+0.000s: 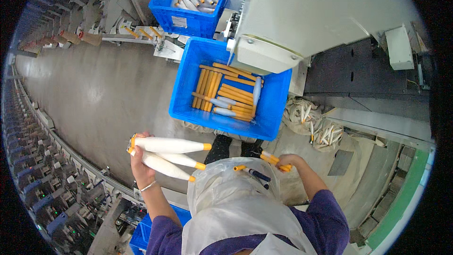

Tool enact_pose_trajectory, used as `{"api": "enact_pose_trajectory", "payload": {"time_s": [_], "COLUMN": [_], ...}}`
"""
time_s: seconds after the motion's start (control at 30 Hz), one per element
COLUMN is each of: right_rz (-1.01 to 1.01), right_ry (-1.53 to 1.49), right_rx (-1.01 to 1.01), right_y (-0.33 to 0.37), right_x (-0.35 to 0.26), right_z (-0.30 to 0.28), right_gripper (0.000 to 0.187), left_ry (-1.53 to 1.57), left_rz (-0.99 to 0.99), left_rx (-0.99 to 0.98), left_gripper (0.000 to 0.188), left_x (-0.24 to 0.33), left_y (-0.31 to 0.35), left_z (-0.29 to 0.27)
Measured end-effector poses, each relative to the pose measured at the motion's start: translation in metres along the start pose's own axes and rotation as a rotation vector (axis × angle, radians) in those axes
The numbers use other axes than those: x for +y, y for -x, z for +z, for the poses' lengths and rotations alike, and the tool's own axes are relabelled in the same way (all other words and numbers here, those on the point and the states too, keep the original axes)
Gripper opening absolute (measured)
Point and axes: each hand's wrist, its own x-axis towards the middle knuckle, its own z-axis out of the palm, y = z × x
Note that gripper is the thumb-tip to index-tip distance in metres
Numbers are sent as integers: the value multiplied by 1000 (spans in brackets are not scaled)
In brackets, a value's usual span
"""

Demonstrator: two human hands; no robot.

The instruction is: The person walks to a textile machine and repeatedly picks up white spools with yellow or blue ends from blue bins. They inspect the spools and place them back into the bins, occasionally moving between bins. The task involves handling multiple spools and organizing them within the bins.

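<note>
My left hand [142,166] is closed around the ends of three full white yarn bobbins [175,145], whose orange tips point to the right. Over on the right, my right hand [289,161] grips a small bunch of orange bobbin tubes [270,157], one of them with some white on it. Between the hands, an orange tube end [239,167] and dark pen-like items [258,175] stick out at the front of my pale apron [226,198]. Ahead stands a blue crate [212,122] with rows of orange tubes [206,85], a few still carrying pale yarn.
A second blue crate [188,24] of full bobbins stands behind the first, beside a large white machine [321,14]. Cloth sacks [302,113] with thin bobbins lie at right. Long spindle rows [56,184] line the left; another blue crate [141,233] is at lower left.
</note>
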Motion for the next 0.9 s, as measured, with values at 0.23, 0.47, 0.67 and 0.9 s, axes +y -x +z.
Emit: {"api": "enact_pose_trajectory", "payload": {"time_s": [0.23, 0.47, 0.67, 0.9], "right_rz": [-308, -196, -538, -294], "right_ry": [-27, 692, -129, -197], "right_rx": [373, 1143, 761, 1536], "right_y": [-119, -110, 23, 201], "right_x": [-41, -10, 237, 290], "right_z": [-42, -18, -39, -64], "right_gripper": [21, 22, 55, 32], "left_ry": [-29, -58, 7, -15], "left_rz": [29, -3, 36, -37], "left_rx": [182, 207, 170, 47], "left_gripper": [42, 38, 36, 36], "left_x": [-16, -32, -32, -38], "left_y": [47, 76, 88, 68], "left_z": [12, 25, 27, 53]}}
